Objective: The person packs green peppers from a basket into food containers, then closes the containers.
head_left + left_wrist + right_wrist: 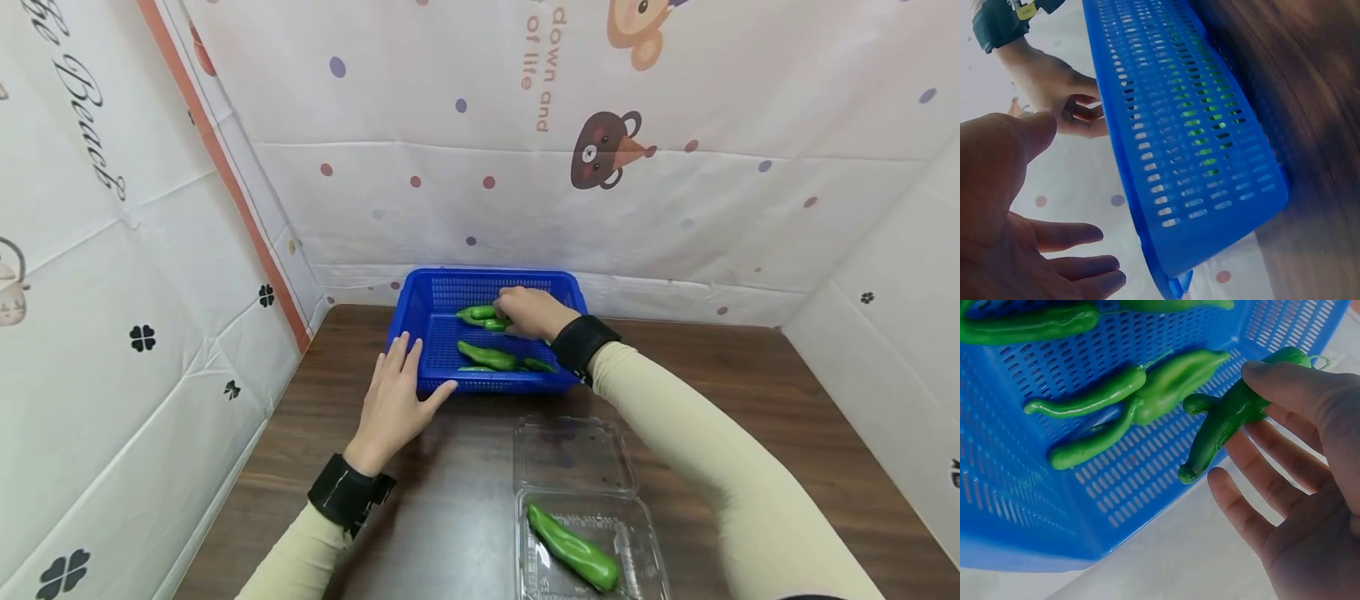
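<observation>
a white printed cloth backdrop (pixel 675 167) with dots, clovers and cartoon bears closes in the scene on three sides. below it lies the dark brown wood-grain surface (pixel 465 500). at the far edge of that surface, close to the backdrop, sits a blue perforated plastic basket (pixel 450 300), rectangular with slotted walls. nearer the person, to the right of centre, a clear plastic clamshell container (pixel 577 454) lies opened flat, its lid half toward the basket and its tray half nearest the person.

both arms wear beige sleeves with black wrist straps. the left hand (pixel 393 400) rests flat on the surface at the basket's near left corner, fingers straight and spread, thumb tip touching or just beside the basket's front wall; it holds nothing. the right hand (pixel 528 310) reaches into the basket, and the right wrist view shows its thumb and fingers pinching a curved green pepper (pixel 1229 412), with the other fingers loosely extended beneath it.

a long green pepper (pixel 573 548) lies diagonally in the tray half of the clamshell. inside the basket, a few more loose green peppers (pixel 487 357) lie on the slotted floor, near the front wall and just beside the right hand; in the right wrist view two of them (pixel 1141 400) touch and cross each other.
</observation>
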`<state>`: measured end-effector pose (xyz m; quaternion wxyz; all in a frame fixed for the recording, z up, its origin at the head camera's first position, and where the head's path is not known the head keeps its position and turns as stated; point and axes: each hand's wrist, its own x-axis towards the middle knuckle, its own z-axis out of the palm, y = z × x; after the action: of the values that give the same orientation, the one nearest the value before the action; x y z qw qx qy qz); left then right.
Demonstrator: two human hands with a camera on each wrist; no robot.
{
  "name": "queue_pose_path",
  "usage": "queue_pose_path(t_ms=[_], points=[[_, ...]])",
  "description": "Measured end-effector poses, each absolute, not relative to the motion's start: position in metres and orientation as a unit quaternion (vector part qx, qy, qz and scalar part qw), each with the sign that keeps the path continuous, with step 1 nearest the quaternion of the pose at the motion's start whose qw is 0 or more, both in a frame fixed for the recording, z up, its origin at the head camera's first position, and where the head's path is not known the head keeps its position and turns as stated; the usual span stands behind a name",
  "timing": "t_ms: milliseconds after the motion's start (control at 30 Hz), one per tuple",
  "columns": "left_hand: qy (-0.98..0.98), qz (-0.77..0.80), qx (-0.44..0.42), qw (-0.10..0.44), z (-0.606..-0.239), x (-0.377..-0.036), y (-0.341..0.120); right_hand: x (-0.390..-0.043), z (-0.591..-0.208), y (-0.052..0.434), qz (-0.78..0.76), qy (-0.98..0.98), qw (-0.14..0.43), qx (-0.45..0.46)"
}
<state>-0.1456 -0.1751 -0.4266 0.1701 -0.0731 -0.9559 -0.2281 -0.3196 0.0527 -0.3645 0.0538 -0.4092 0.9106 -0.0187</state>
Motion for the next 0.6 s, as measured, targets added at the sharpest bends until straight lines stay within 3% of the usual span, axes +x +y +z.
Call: queue_pose_path(t_ms=[600], points=[[-0.949, -0.219, -0.145, 0.176, -0.427, -0.129, -0.16, -0.287, -0.359, 0.083, -0.035, 0.896, -0.015, -0.443]])
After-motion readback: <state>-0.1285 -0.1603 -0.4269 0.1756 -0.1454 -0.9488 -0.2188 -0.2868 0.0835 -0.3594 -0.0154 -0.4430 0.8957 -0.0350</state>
